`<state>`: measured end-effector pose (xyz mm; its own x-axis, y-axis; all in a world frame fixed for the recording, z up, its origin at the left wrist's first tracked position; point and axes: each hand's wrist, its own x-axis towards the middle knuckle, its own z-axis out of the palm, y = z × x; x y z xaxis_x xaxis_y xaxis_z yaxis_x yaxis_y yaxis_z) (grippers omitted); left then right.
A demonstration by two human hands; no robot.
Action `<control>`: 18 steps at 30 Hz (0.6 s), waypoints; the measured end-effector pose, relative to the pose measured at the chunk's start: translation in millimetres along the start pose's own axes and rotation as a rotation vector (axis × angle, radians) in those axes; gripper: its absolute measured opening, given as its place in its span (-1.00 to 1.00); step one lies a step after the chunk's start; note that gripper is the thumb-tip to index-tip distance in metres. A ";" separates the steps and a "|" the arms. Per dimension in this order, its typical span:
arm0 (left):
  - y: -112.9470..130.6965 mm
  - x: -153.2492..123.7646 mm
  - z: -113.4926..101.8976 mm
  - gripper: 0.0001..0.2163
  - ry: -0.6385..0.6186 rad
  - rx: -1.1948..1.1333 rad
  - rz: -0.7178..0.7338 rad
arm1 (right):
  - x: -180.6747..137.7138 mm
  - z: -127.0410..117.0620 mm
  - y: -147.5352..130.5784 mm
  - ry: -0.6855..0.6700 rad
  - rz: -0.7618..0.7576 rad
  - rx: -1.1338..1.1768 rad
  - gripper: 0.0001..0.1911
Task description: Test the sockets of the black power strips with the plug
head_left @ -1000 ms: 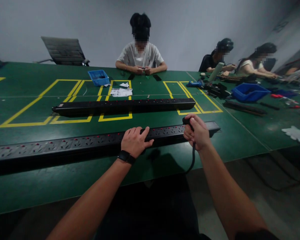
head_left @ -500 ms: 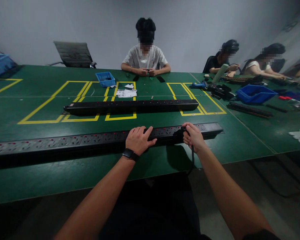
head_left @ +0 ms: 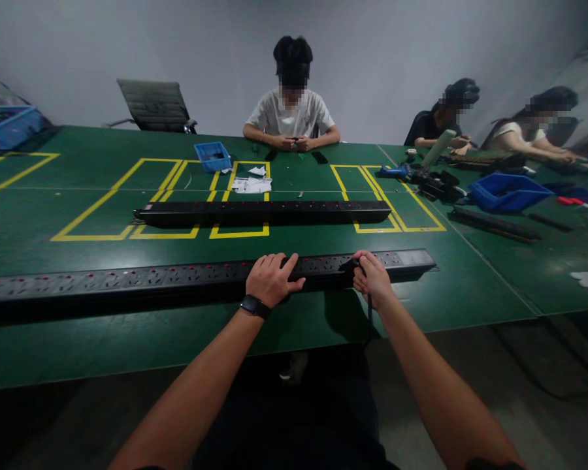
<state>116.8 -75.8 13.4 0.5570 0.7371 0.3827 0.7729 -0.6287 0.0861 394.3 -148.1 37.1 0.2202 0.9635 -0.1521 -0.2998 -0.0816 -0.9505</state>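
A long black power strip (head_left: 142,279), with a row of sockets and small red parts along its top, lies across the near part of the green table. My left hand (head_left: 270,279), with a dark watch on the wrist, lies over the strip and grips it across its width, fingers toward the far edge and thumb on the near side. To its right, my right hand (head_left: 374,277) is closed around a black plug (head_left: 351,264), whose cord hangs down past the table edge. The plug is at the strip's sockets; how far it sits in one is hidden.
A second black power strip (head_left: 269,211) lies farther back across yellow tape outlines. Behind it are a small blue bin (head_left: 213,156) and white papers (head_left: 252,183). At right are a larger blue bin (head_left: 509,192) and tools. One person (head_left: 294,117) sits opposite, others at right.
My right hand has moved slightly left and down with the plug, toward the strip's sockets. My left hand stays on the strip. The whole view has shifted a little.
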 end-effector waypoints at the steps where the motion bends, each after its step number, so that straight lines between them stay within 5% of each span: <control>1: -0.2 -0.1 0.4 -0.43 0.007 -0.005 0.001 | 0.2 -0.3 1.1 0.006 -0.003 -0.002 -0.74; 18: -1.6 0.2 4.8 -0.39 0.064 -0.010 0.007 | -1.3 -1.7 16.0 0.056 -0.111 0.001 -0.80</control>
<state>117.2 -73.4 9.0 0.5414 0.7158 0.4412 0.7659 -0.6363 0.0926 390.7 -151.1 21.6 0.3040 0.9507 -0.0608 -0.2718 0.0254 -0.9620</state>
